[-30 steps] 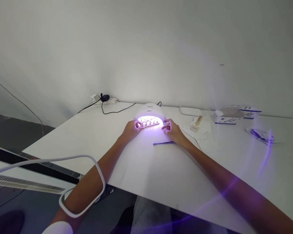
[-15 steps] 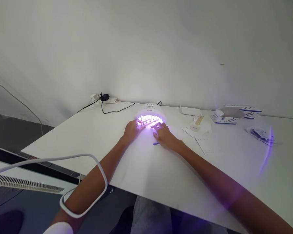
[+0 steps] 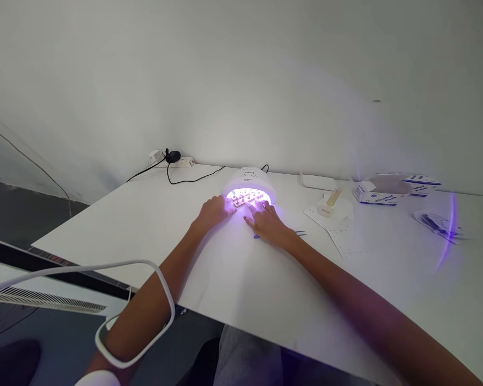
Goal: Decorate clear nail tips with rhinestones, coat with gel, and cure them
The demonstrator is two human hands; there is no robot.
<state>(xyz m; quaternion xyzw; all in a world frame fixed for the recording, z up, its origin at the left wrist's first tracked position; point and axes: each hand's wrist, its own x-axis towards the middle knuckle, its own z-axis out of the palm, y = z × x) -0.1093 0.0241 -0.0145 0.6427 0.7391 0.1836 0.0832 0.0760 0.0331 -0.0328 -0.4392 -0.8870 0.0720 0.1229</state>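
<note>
A white domed lamp [image 3: 249, 176] stands near the back of the white table, glowing violet inside. In its opening lies a small tray of pieces [image 3: 246, 198], washed out by the light. My left hand [image 3: 213, 210] is at the tray's left end, its fingertips partly lost in the glare, so its grip is unclear. At the front right of the opening, my right hand [image 3: 268, 221] has its thumb and fingers apart, the fingertips at the tray's edge. Blue tweezers [image 3: 301, 233] lie partly under my right hand.
Right of the lamp are a small container with a yellowish stick [image 3: 327, 208], paper sheets [image 3: 342, 230], an open box [image 3: 380, 193] and packets [image 3: 437, 225]. A power strip [image 3: 185, 162] sits back left. A white cable [image 3: 161, 268] loops over my left forearm.
My left hand has shifted slightly left. My right hand's thumb and fingers have spread further apart at the tray. The camera view has shifted a little.
</note>
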